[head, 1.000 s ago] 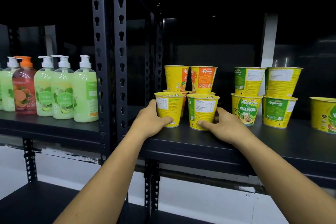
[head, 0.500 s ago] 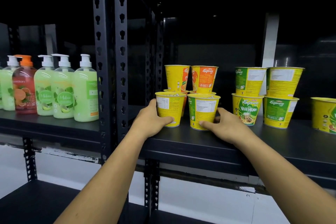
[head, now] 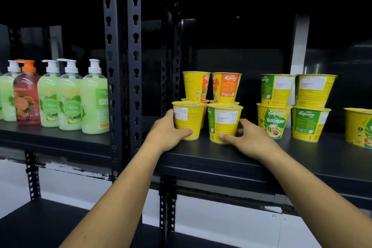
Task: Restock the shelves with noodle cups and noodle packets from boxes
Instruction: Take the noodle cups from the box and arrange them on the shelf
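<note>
One noodle cup is sitting on the shelf, the left hand gripping it; the right hand is gripping the next cup; many stacked cups are standing nearby; no packets are showing.

The shelf is showing matt black painted metal. The noodle cups are looking smooth, faintly glossy printed paper. On the left, the soap bottles are gleaming as translucent plastic.

place: we read this as a shop | we see black slotted steel shelving | branded yellow paper noodle cups stacked two high in rows | matching green plastic pump soap bottles lined up side by side
</note>
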Motion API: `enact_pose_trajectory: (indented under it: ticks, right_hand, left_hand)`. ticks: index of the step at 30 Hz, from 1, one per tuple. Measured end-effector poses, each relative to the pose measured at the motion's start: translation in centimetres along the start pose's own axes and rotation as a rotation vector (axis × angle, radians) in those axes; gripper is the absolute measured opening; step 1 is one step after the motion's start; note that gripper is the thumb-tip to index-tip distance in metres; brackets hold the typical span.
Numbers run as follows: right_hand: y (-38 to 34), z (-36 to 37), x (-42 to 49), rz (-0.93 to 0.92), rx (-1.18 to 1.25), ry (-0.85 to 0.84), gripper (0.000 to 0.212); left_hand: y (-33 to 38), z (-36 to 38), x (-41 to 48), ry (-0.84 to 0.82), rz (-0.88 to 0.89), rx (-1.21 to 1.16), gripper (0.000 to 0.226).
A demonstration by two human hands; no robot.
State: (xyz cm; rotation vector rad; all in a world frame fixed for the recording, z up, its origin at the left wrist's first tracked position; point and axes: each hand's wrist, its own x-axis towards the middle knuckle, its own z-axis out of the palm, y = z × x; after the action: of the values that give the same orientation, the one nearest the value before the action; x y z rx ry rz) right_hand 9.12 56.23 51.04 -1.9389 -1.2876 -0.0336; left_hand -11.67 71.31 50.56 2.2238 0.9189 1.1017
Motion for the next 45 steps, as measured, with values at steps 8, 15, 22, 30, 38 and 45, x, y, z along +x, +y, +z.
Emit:
enact_pose_trajectory:
  ticks: [8,15,22,30,38,45]
  right_hand:
    - [0.0,0.1,-0.1,0.002,-0.016,0.010,0.070]
    - [0.0,0.2,-0.1,0.012,-0.099,0.016,0.062]
    - [-1.2,0.4,-1.6,-0.009,-0.576,0.181,0.060]
    - [-0.5,-1.0,-4.6,-0.193,-0.462,0.090,0.044]
    - [1.0,-1.7,-10.5,-0.444,-0.558,-0.028,0.047]
    - [3.7,-2.6,-15.7,-0.513,-0.380,-0.012,0.065]
  left_hand:
    - [0.1,0.0,-0.1,0.003,-0.010,0.013,0.072]
    - [-0.1,0.1,-0.3,0.151,0.017,-0.104,0.068]
    - [0.3,0.5,-1.6,0.359,0.161,-0.070,0.028]
    - [0.7,0.6,-3.0,0.112,0.404,0.297,0.035]
    - [0.9,2.1,-7.0,0.139,0.525,0.555,0.056]
    - [0.6,5.3,-13.5,0.305,0.718,0.191,0.034]
